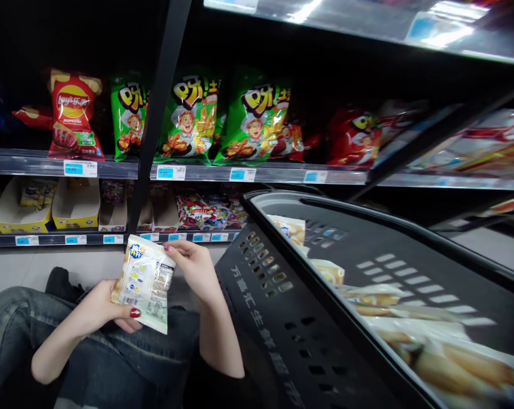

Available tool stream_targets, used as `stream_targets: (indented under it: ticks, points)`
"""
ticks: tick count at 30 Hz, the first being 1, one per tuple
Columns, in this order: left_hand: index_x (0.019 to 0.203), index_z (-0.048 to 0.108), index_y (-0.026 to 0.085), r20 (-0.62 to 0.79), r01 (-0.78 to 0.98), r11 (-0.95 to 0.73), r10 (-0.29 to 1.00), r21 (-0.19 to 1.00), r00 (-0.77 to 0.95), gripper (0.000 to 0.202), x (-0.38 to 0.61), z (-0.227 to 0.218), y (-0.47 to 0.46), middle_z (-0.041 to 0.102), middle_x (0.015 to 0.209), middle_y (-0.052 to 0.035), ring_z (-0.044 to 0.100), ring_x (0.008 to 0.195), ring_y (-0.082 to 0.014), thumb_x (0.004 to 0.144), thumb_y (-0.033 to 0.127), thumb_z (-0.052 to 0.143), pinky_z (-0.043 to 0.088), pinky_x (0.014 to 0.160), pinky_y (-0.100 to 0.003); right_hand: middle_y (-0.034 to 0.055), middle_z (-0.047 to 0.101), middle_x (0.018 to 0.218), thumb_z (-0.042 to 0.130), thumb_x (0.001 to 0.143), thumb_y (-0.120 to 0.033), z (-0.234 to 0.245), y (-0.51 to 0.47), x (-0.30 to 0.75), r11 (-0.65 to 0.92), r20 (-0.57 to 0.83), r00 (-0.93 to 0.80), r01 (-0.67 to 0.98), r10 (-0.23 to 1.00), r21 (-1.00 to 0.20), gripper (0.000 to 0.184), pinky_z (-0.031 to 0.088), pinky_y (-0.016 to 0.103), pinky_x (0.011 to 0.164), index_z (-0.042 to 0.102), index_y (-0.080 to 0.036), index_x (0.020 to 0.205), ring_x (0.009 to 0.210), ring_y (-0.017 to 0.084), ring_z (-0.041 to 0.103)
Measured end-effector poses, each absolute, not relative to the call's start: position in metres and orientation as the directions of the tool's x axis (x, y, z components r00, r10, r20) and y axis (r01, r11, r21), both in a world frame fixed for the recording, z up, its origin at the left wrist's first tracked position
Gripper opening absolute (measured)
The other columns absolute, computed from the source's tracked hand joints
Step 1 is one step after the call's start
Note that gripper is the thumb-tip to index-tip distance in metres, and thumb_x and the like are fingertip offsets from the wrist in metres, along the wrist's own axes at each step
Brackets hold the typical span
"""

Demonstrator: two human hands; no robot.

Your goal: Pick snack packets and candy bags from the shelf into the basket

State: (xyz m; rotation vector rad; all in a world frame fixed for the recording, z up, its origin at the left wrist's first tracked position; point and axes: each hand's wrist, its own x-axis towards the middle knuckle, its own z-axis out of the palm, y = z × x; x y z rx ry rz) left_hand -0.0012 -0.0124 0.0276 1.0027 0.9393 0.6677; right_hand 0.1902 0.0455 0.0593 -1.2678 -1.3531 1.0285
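"What are your hands doing?"

"My left hand (107,305) is gripping the snack packet (148,284) by its lower left edge; my right hand (195,267) is pinching its upper right corner."

"Where are you holding it?"

"I'm holding it over my jeans (154,363), left of the grey basket (308,295); other packets (448,358) are lying inside, along that basket's left rim; green bags (254,128) are standing along the front edge of the upper shelf (278,174)."

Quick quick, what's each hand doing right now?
Left hand: closed, holding the snack packet by its lower side.
Right hand: closed, pinching the same packet's upper corner.
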Motion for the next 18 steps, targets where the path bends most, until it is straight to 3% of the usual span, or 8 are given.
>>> stream_targets:
  ticks: [4, 7, 9, 11, 14, 16, 18]
  points:
    - [0.104, 0.049, 0.011, -0.296, -0.176, 0.377, 0.883, 0.909, 0.366, 0.051, 0.000, 0.022, -0.007, 0.069, 0.073, -0.0069, 0.065, 0.052, -0.0181, 0.060, 0.018, 0.074, 0.054, 0.051, -0.029, -0.0012, 0.058, 0.059, 0.057, 0.067, -0.024, 0.061, 0.044, 0.194, 0.100, 0.104, 0.018, 0.153, 0.994, -0.983, 0.012, 0.035, 0.022, 0.052, 0.062, -0.015, 0.072, 0.055, 0.011, 0.048]
    - [0.111, 0.041, 0.015, -0.220, -0.321, 0.278, 0.954, 0.905, 0.206, 0.065, 0.000, 0.017, -0.001, 0.065, 0.061, 0.0009, 0.058, 0.043, -0.0112, 0.057, 0.016, 0.076, 0.051, 0.047, -0.023, -0.0032, 0.050, 0.057, 0.050, 0.069, -0.019, 0.063, 0.042, 0.197, 0.120, 0.118, -0.022, 0.145, 0.993, -0.982, 0.011, 0.031, 0.021, 0.048, 0.060, -0.017, 0.072, 0.051, 0.010, 0.042]
    - [0.111, 0.042, 0.017, -0.205, -0.419, 0.231, 0.973, 0.878, 0.107, 0.062, -0.002, 0.017, 0.002, 0.060, 0.054, 0.0049, 0.052, 0.038, -0.0067, 0.059, 0.016, 0.075, 0.043, 0.039, -0.015, -0.0020, 0.051, 0.059, 0.048, 0.070, -0.020, 0.064, 0.040, 0.198, 0.095, 0.092, -0.110, 0.023, 0.990, -0.995, 0.012, 0.033, 0.022, 0.049, 0.059, -0.018, 0.068, 0.052, 0.011, 0.043]
    - [0.109, 0.045, 0.018, -0.264, -0.530, 0.273, 0.960, 0.803, 0.094, 0.052, -0.005, 0.017, 0.003, 0.062, 0.059, 0.0033, 0.052, 0.039, -0.0056, 0.063, 0.014, 0.070, 0.040, 0.038, -0.012, 0.0000, 0.053, 0.063, 0.046, 0.071, -0.022, 0.067, 0.037, 0.198, 0.094, 0.122, -0.220, -0.134, 0.968, -0.986, 0.016, 0.037, 0.025, 0.054, 0.061, -0.018, 0.069, 0.058, 0.013, 0.047]
    - [0.098, 0.052, 0.015, -0.375, -0.664, 0.472, 0.878, 0.579, 0.298, 0.032, -0.010, 0.015, 0.001, 0.062, 0.071, -0.0014, 0.055, 0.047, -0.0060, 0.069, 0.010, 0.062, 0.047, 0.044, -0.014, 0.0021, 0.054, 0.074, 0.053, 0.071, -0.022, 0.073, 0.032, 0.193, 0.269, 0.288, -0.282, -0.104, 0.915, -0.957, 0.015, 0.040, 0.030, 0.071, 0.066, -0.020, 0.078, 0.073, 0.016, 0.050]
    - [0.086, 0.055, 0.013, -0.372, -0.666, 0.614, 0.788, 0.423, 0.490, 0.015, -0.010, 0.011, -0.002, 0.055, 0.064, 0.0008, 0.047, 0.042, -0.0024, 0.072, 0.011, 0.058, 0.048, 0.046, -0.012, 0.0026, 0.052, 0.079, 0.060, 0.070, -0.022, 0.077, 0.030, 0.188, 0.421, 0.387, -0.246, 0.102, 0.888, -0.901, 0.011, 0.037, 0.032, 0.079, 0.067, -0.021, 0.078, 0.082, 0.018, 0.048]
    - [0.077, 0.057, 0.011, -0.342, -0.583, 0.705, 0.707, 0.403, 0.619, 0.004, -0.005, 0.005, -0.007, 0.046, 0.057, 0.0038, 0.037, 0.039, -0.0006, 0.076, 0.015, 0.056, 0.047, 0.046, -0.011, 0.0031, 0.050, 0.081, 0.061, 0.071, -0.023, 0.078, 0.031, 0.182, 0.487, 0.447, -0.197, 0.272, 0.872, -0.830, 0.006, 0.036, 0.032, 0.081, 0.066, -0.020, 0.074, 0.085, 0.018, 0.048]
